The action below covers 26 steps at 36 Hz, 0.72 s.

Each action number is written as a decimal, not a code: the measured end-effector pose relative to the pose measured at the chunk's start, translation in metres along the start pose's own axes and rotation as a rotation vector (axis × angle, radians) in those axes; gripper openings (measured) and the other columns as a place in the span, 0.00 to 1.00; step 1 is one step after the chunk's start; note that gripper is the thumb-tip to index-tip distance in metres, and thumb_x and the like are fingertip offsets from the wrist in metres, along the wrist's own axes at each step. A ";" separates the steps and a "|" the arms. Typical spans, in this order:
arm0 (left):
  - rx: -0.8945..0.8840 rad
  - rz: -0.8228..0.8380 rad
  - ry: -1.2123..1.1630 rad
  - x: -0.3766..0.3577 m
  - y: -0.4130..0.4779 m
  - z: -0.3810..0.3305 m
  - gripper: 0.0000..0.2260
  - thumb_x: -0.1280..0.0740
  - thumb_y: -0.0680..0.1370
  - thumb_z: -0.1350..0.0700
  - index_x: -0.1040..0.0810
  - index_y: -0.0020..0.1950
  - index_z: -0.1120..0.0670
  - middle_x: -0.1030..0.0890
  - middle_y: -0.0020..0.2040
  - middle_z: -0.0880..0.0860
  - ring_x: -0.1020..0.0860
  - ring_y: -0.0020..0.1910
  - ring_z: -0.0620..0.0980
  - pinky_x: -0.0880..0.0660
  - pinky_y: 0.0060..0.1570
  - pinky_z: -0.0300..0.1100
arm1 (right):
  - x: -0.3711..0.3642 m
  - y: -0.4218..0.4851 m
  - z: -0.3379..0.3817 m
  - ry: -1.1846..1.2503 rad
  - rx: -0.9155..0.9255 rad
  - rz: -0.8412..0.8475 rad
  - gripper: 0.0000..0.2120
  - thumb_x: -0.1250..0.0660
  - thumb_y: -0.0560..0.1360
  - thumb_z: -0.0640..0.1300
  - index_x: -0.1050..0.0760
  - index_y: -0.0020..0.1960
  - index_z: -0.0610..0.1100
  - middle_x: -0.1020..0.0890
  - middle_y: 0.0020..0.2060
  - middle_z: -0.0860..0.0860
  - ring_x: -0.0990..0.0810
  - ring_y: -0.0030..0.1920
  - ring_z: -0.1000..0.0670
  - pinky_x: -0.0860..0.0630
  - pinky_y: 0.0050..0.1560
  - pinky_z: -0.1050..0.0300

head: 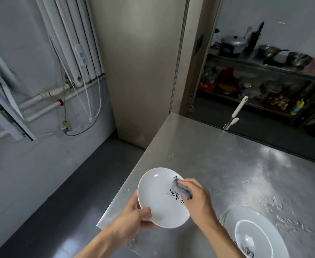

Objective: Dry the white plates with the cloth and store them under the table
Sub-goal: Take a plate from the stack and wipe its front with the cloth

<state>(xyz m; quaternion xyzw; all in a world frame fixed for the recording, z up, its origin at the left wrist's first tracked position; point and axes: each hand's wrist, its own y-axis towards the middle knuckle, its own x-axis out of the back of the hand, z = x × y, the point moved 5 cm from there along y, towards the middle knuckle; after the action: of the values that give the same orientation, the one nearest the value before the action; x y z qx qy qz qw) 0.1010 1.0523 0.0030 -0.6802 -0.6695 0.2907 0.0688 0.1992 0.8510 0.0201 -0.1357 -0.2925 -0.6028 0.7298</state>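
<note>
A small white plate [158,196] with black markings is held above the near left corner of the steel table [218,161]. My left hand [134,218] grips its lower rim, thumb on the inside. My right hand [197,198] holds a bunched grey cloth [181,189] and presses it against the plate's inner face on the right side. A larger white plate [253,233] with black markings lies flat on the table at the lower right, partly cut off by the frame's edge.
A white-handled tool [236,112] leans at the table's far edge. Water drops and smears cover the tabletop. Behind it stands a metal shelf [276,66] with pots and bottles. Dark floor [63,192] lies left of the table, with pipes and cables on the wall.
</note>
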 end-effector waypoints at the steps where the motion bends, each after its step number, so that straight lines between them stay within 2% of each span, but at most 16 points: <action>1: 0.049 0.002 -0.021 0.001 -0.001 0.001 0.36 0.29 0.66 0.62 0.26 0.73 0.43 0.15 0.62 0.55 0.15 0.59 0.59 0.16 0.51 0.60 | 0.000 0.000 -0.002 0.012 -0.002 0.015 0.27 0.28 0.64 0.20 0.15 0.56 0.43 0.18 0.52 0.56 0.18 0.52 0.59 0.23 0.50 0.68; 4: 0.118 0.001 -0.003 0.010 -0.002 -0.012 0.26 0.31 0.70 0.52 0.22 0.69 0.48 0.15 0.61 0.58 0.15 0.56 0.59 0.17 0.46 0.53 | 0.004 -0.005 0.000 0.020 0.080 0.078 0.30 0.27 0.62 0.19 0.15 0.56 0.44 0.18 0.55 0.57 0.17 0.54 0.56 0.23 0.51 0.67; 6: 0.127 0.003 0.069 0.019 0.000 -0.022 0.23 0.34 0.73 0.50 0.22 0.68 0.51 0.16 0.62 0.60 0.16 0.54 0.58 0.20 0.48 0.53 | 0.009 -0.006 0.004 0.021 0.161 0.105 0.30 0.27 0.62 0.20 0.15 0.57 0.45 0.19 0.57 0.57 0.18 0.57 0.56 0.23 0.52 0.65; 9: 0.134 -0.005 0.171 0.026 0.002 -0.025 0.19 0.34 0.75 0.57 0.24 0.67 0.57 0.17 0.59 0.65 0.19 0.50 0.60 0.22 0.48 0.55 | 0.014 -0.003 0.005 -0.004 0.187 0.133 0.29 0.26 0.64 0.21 0.15 0.59 0.46 0.19 0.58 0.59 0.21 0.63 0.58 0.23 0.59 0.64; 12: 0.054 -0.106 0.142 0.034 0.006 -0.026 0.12 0.39 0.82 0.65 0.23 0.64 0.58 0.15 0.51 0.61 0.17 0.45 0.59 0.20 0.41 0.52 | 0.009 -0.012 0.012 -0.074 0.247 0.177 0.25 0.25 0.67 0.28 0.16 0.60 0.47 0.20 0.59 0.60 0.23 0.63 0.57 0.24 0.63 0.57; 15: 0.006 -0.205 0.014 0.044 0.008 -0.028 0.13 0.42 0.83 0.67 0.22 0.62 0.56 0.14 0.49 0.58 0.14 0.43 0.57 0.17 0.40 0.54 | 0.003 -0.023 0.023 -0.158 0.388 0.204 0.24 0.23 0.67 0.35 0.18 0.62 0.51 0.20 0.60 0.63 0.26 0.67 0.51 0.29 0.68 0.57; 18: 0.000 -0.148 -0.031 0.035 0.007 -0.024 0.13 0.38 0.81 0.66 0.21 0.60 0.54 0.15 0.49 0.58 0.14 0.44 0.58 0.16 0.42 0.56 | 0.015 -0.007 0.023 -0.251 0.328 0.035 0.26 0.22 0.64 0.31 0.16 0.60 0.48 0.17 0.57 0.59 0.24 0.65 0.44 0.28 0.67 0.49; 20: -0.016 -0.148 -0.019 0.031 0.005 -0.023 0.11 0.38 0.81 0.65 0.22 0.60 0.55 0.15 0.47 0.58 0.15 0.43 0.58 0.17 0.39 0.54 | 0.014 -0.004 0.029 -0.226 0.321 0.045 0.25 0.26 0.66 0.29 0.17 0.60 0.47 0.18 0.58 0.58 0.24 0.61 0.46 0.25 0.62 0.49; 23: -0.049 -0.191 -0.035 0.034 0.006 -0.027 0.12 0.41 0.82 0.68 0.24 0.59 0.56 0.18 0.43 0.57 0.22 0.40 0.58 0.18 0.37 0.52 | 0.001 -0.017 0.043 -0.201 0.467 0.157 0.24 0.28 0.68 0.30 0.18 0.61 0.48 0.20 0.60 0.59 0.24 0.63 0.50 0.27 0.65 0.56; 24: -0.055 -0.186 -0.047 0.034 0.005 -0.027 0.12 0.41 0.81 0.68 0.24 0.60 0.56 0.18 0.44 0.57 0.24 0.42 0.59 0.17 0.38 0.52 | 0.001 -0.016 0.043 -0.202 0.470 0.136 0.24 0.28 0.68 0.29 0.18 0.61 0.47 0.19 0.59 0.58 0.23 0.62 0.50 0.26 0.64 0.55; 26: -0.065 -0.165 -0.060 0.031 0.004 -0.027 0.14 0.38 0.79 0.67 0.24 0.62 0.56 0.16 0.46 0.58 0.21 0.43 0.60 0.17 0.40 0.55 | 0.011 -0.007 0.034 -0.169 0.338 -0.003 0.24 0.25 0.67 0.27 0.16 0.60 0.45 0.17 0.56 0.57 0.22 0.58 0.48 0.24 0.59 0.53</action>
<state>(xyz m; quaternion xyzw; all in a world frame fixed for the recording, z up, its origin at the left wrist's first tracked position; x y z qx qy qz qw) 0.1156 1.0897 0.0139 -0.6157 -0.7339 0.2826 0.0504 0.1843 0.8596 0.0525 -0.0612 -0.4501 -0.5326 0.7141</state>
